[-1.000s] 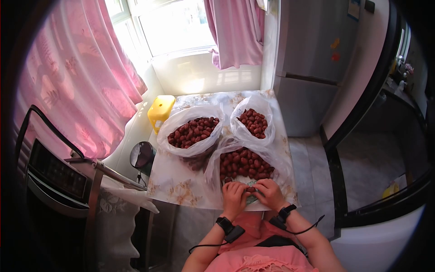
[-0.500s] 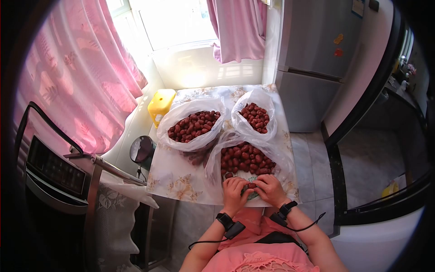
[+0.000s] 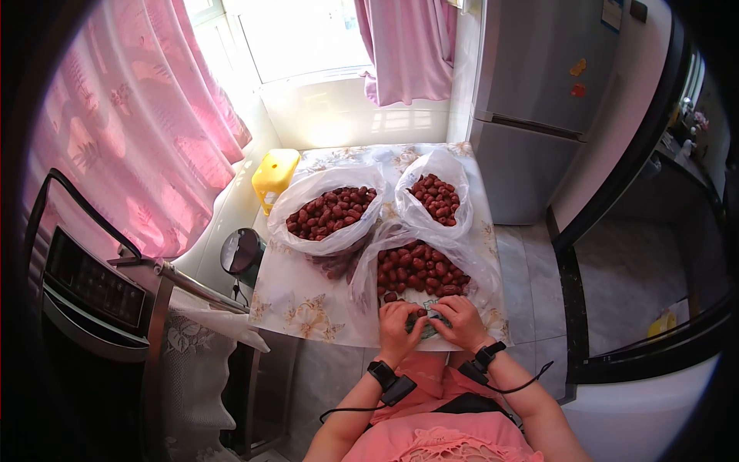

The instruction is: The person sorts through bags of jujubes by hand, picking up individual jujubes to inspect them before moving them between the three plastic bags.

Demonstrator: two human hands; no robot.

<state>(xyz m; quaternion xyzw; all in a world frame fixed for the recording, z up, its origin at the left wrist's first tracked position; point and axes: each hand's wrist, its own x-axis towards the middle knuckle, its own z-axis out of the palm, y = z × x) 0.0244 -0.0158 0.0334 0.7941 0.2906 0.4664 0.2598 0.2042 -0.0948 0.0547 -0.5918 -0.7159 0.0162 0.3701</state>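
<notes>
My left hand (image 3: 400, 329) is at the table's near edge, its thumb and fingers closed around a dark red date (image 3: 421, 312). Close beside it, my right hand (image 3: 462, 323) has its thumb and fingers a little apart, and no date shows between them. Both hands are over the near rim of a clear plastic bag (image 3: 362, 281) with green print. Inside that bag lies a heap of red dates (image 3: 419, 268), just beyond my fingertips. One single date (image 3: 390, 297) rests by my left fingers.
Two more plastic bags of dates stand farther back, one at left (image 3: 281, 223) and one at right (image 3: 466, 189). A flowered cloth (image 3: 312, 316) covers the table. A yellow stool (image 3: 275, 173) is beyond its left corner, and a grey fridge (image 3: 523, 162) stands at right.
The date between my hands has shifted slightly left, into my left fingers. My right fingertips have parted from it. The bags have stayed in place.
</notes>
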